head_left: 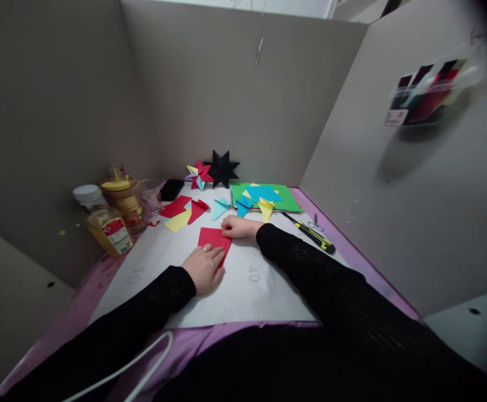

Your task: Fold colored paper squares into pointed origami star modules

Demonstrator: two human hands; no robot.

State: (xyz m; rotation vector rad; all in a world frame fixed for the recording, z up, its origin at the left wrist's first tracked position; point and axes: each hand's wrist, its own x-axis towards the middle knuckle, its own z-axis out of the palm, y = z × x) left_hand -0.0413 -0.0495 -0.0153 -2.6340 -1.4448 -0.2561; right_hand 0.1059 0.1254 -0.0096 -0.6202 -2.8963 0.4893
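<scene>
A red sheet of paper (210, 237) lies on the white mat in front of me, with a narrow folded strip along its right side. My left hand (205, 269), wearing a ring, rests flat on the paper's lower part, fingers stretched out. At the upper right corner, my right hand (240, 226) has its fingers curled together on the folded edge. Just beyond are folded paper pieces in light blue (220, 207), blue (244, 205) and yellow (266, 209). The fingertips of my left hand cover part of the fold.
Red and yellow paper pieces (178, 220) lie left of centre. A bottle (108, 228), a brown jar (123, 201), a plastic cup (151, 196) and a phone (172, 190) stand or lie left. Paper stars (222, 168), green sheets (291, 200), a cutter (313, 234) and scissors (316, 224) surround the back and right.
</scene>
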